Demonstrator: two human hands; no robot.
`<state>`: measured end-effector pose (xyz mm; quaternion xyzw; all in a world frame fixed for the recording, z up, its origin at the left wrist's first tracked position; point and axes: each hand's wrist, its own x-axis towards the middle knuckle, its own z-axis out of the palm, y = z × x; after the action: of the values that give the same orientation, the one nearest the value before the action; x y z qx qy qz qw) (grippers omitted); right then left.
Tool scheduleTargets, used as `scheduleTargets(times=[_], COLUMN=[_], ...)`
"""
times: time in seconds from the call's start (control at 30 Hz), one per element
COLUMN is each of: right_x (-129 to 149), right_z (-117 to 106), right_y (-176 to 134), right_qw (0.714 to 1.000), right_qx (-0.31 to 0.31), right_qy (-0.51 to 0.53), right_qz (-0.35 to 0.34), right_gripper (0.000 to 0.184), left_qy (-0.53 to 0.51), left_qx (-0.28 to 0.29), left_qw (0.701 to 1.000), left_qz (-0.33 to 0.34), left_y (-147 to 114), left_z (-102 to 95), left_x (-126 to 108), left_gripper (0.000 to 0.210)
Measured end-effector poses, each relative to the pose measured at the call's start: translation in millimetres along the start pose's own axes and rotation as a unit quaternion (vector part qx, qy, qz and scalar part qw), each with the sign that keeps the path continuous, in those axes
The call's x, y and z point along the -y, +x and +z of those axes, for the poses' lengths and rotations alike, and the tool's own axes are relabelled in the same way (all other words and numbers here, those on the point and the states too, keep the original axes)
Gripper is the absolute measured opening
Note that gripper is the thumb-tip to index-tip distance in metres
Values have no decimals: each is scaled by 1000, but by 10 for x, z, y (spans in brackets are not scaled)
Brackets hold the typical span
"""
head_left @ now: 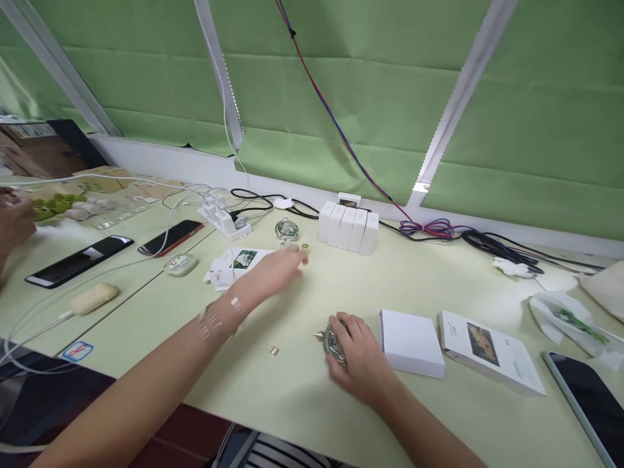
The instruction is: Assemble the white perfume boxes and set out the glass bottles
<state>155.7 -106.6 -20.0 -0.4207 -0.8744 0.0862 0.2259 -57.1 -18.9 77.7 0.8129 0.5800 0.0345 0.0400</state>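
Table (414,276) has both hands over it, well apart: left hand (284,270) too blurred to tell its grip, right hand (358,351) clamped on a round metal case (333,344) toward the near side. Probably hard, heavyish, kinda slick, so I'd hold the rim, not that dainty knob (319,335)

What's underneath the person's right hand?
Under the right hand, part of a round, glassy-looking piece and its small knob show; the hand covers the rest.

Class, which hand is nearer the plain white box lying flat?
Right. The right hand is just left of the box; the left hand is farther left and farther forward.
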Motion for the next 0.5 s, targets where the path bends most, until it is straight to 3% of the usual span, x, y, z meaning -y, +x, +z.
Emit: scheduleTargets(times=[0.1, 0.17, 0.23, 0.37, 0.5], right_x=[4, 9, 13, 8, 7], right_z=[-15, -24, -28, -26, -35], right_y=[-2, -4, -6, -6, -4], right_qw=[1000, 1000, 1000, 1000, 1000], right_qx=[12, 19, 20, 19, 25], right_qy=[8, 12, 14, 15, 14], right_qz=[3, 5, 7, 6, 10], right_gripper=[53, 52, 52, 52, 52], left_qy=[-70, -107, -123, -136, -14], left_qx=[158, 161, 134, 85, 0], left_qw=[983, 979, 982, 986, 1000], left_qz=[-61, -61, -58, -42, 1], left_y=[-696, -1016, -1169, -1000, -323], left_z=[53, 187, 323, 355, 147], left_x=[-102, -140, -153, -151, -143], left_gripper=[24, 20, 10, 12, 17])
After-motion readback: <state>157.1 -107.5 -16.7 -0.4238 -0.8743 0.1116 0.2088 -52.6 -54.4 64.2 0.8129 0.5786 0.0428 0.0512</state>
